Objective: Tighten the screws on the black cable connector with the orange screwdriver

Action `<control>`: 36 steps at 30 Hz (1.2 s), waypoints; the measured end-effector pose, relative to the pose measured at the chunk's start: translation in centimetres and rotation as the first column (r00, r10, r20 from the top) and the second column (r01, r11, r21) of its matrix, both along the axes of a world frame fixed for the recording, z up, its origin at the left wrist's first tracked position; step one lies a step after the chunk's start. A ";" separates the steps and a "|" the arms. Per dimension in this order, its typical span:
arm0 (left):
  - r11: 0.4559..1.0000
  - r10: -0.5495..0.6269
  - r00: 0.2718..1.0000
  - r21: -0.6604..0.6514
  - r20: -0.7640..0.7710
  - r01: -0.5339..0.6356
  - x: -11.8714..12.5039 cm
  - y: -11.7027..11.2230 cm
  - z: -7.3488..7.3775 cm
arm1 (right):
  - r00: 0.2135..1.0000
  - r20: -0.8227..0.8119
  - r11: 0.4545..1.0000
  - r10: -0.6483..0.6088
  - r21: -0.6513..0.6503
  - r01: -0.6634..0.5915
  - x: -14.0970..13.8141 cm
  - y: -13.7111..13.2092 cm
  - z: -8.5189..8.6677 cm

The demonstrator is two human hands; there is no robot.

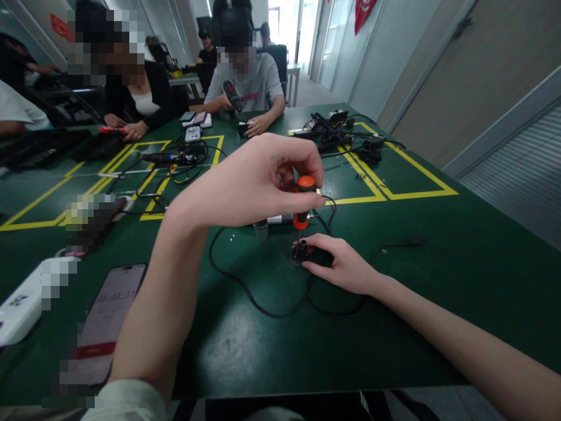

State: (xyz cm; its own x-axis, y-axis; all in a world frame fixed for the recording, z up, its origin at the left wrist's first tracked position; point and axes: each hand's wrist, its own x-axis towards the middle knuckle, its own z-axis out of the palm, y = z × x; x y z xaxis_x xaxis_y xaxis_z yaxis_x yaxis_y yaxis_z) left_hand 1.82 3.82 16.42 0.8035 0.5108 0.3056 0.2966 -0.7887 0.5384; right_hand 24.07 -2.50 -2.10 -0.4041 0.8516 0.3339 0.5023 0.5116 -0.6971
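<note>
My left hand (pixel 267 175) pinches the top of a small orange-handled screwdriver (pixel 302 204), which stands upright with its tip down on a small black device (pixel 307 255) on the green table (pixel 438 280). My right hand (pixel 339 266) lies on the table and holds that black device steady with its fingers round it. A black cable (pixel 258 301) loops from the device across the table. A small grey cylinder (pixel 261 229) stands just behind, beside a white part (pixel 280 219).
A phone (pixel 107 318) and a white box (pixel 21 307) lie at the near left. Yellow tape lines (pixel 394 196) mark the table. Black cables and gear (pixel 342 137) sit at the far right. Two people sit opposite, one holding a black tool (pixel 232 95).
</note>
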 end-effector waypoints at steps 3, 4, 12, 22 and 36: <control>0.999 -0.026 1.000 0.018 -0.017 0.026 0.0 -0.1 0.2 | 0.999 0.006 0.999 -0.032 -0.003 0.032 -0.2 -0.1 0.0; 0.999 -0.038 0.999 0.028 -0.019 0.038 -0.1 -0.1 0.2 | 0.999 0.007 0.999 -0.043 -0.004 0.043 -0.3 -0.1 0.0; 0.999 -0.026 0.999 -0.042 -0.041 0.024 -0.2 -0.3 0.4 | 0.998 0.000 0.998 -0.063 -0.005 0.063 -0.5 -0.4 -0.2; 0.997 -0.022 1.000 -0.080 -0.009 0.021 -0.4 -0.6 0.7 | 0.998 -0.008 0.997 -0.064 -0.031 0.064 -0.3 -0.3 0.0; 0.999 -0.010 1.000 -0.051 -0.004 0.010 0.4 -0.4 0.0 | 0.997 -0.025 0.996 -0.079 -0.053 0.077 -0.5 -0.3 0.2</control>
State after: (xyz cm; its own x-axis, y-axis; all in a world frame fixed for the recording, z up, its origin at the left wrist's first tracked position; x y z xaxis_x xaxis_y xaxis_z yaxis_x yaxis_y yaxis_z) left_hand 2.19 3.42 16.42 0.8097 0.5177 0.2763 0.2912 -0.7633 0.5767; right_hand 23.59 -2.77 -1.89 -0.3271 0.8967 0.2983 0.5194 0.4343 -0.7359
